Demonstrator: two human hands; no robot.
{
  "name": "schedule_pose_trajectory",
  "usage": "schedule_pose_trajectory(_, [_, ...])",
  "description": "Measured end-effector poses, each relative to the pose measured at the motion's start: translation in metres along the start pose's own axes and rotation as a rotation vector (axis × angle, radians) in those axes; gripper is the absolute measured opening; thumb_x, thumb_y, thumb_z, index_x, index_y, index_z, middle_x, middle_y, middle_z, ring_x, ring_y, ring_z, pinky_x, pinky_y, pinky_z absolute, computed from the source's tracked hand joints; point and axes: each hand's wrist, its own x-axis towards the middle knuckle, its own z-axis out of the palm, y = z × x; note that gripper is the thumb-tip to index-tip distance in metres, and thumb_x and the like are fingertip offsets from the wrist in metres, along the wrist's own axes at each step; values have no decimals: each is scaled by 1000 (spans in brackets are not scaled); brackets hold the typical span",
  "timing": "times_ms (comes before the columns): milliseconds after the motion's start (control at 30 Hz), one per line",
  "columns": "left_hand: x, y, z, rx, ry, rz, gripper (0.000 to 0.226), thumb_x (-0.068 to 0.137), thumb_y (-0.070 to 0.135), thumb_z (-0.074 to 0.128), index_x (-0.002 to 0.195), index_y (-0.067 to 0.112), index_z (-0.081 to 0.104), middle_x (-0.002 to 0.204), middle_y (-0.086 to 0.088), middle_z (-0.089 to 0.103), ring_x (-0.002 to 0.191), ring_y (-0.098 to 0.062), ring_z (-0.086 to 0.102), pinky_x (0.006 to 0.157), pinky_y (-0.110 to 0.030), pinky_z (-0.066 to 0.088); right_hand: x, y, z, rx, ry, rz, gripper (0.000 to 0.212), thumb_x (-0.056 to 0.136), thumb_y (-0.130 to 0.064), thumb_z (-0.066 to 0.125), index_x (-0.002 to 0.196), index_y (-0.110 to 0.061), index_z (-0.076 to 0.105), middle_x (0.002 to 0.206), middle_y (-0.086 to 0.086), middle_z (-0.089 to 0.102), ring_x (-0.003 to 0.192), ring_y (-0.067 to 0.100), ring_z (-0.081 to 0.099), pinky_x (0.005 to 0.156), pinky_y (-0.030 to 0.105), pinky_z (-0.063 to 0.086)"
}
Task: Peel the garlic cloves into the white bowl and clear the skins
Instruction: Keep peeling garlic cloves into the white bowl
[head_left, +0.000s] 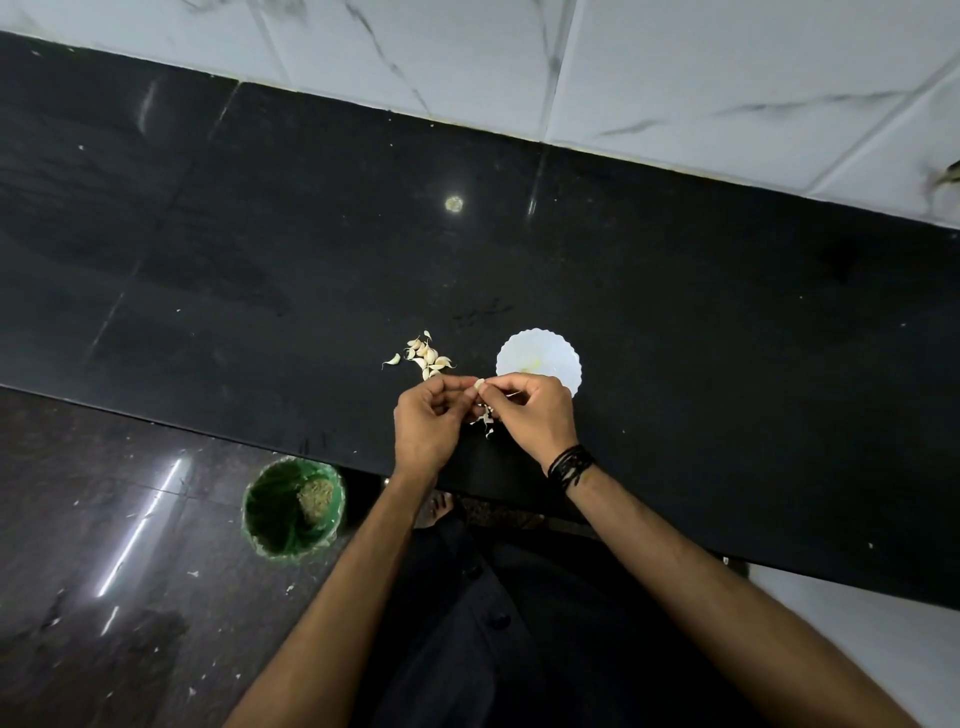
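Standing at the edge of the polished black stone surface (675, 322), the person has both forearms reaching forward over dark clothing, and a round green bin lined with a green bag (293, 506) sits on the dark tiled floor just below and to the left of the counter edge. A stack of thin black bands (570, 466) circles the right wrist. The left hand (428, 423) and the right hand (535, 415) meet fingertip to fingertip above the surface, and between them they pinch one small pale garlic clove (479, 385); the fingers of both hands are curled in around it. Directly beneath that clove, in the gap between the two hands, a few scraps of papery white garlic skin (486, 417) lie on the surface. Just beyond the right hand's knuckles stands the small white bowl with a scalloped rim (540, 358), its near edge hidden by that hand; whether any peeled cloves lie in it I cannot tell. Just beyond the left hand's fingers lies a loose heap of unpeeled cream-coloured garlic cloves (428, 354), with one clove apart to its left. Farthest off, white marble-veined wall tiles (727, 78) rise behind the surface.
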Motion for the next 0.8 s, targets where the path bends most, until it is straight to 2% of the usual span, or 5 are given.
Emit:
schedule_pose_trajectory(200, [-2, 3, 4, -30, 57, -20, 11, 88, 4, 75, 98, 7, 78, 83, -7, 78, 81, -24, 76, 82, -40, 62, -1, -1, 0, -22, 38, -34, 7, 85, -15, 76, 86, -17, 82, 70, -21, 69, 72, -9, 67, 70, 4, 47])
schedule_pose_trajectory(400, [-1, 3, 5, -42, 73, -36, 8, 88, 5, 76, 95, 6, 78, 83, -7, 78, 80, -25, 76, 83, -46, 62, 2, -2, 0, 7, 15, -6, 8, 84, -12, 75, 87, -15, 82, 79, -8, 77, 74, -3, 70, 72, 8, 52])
schedule_pose_trajectory(567, [-2, 7, 7, -29, 84, -35, 7, 87, 6, 77, 92, 10, 78, 81, -5, 78, 78, -25, 76, 82, -45, 62, 5, -4, 1, 24, 19, 4, 11, 82, -9, 75, 81, -17, 82, 68, -15, 74, 68, -3, 69, 69, 10, 52])
schedule_pose_trajectory(667, [-1, 9, 8, -15, 71, -19, 8, 86, 7, 77, 92, 13, 79, 80, -4, 77, 78, -24, 76, 82, -44, 63, 7, -3, 0, 9, 30, 8, 10, 82, -10, 75, 82, -16, 82, 70, -13, 75, 68, -3, 69, 67, 8, 50])
schedule_pose_trajectory(800, [-2, 13, 12, -69, 56, -66, 6, 88, 15, 77, 93, 13, 78, 82, -4, 78, 82, -21, 77, 85, -43, 62, 10, 0, -3, -121, 38, -58, 5, 83, -22, 77, 81, -18, 80, 72, -11, 74, 67, 3, 69, 66, 18, 53])
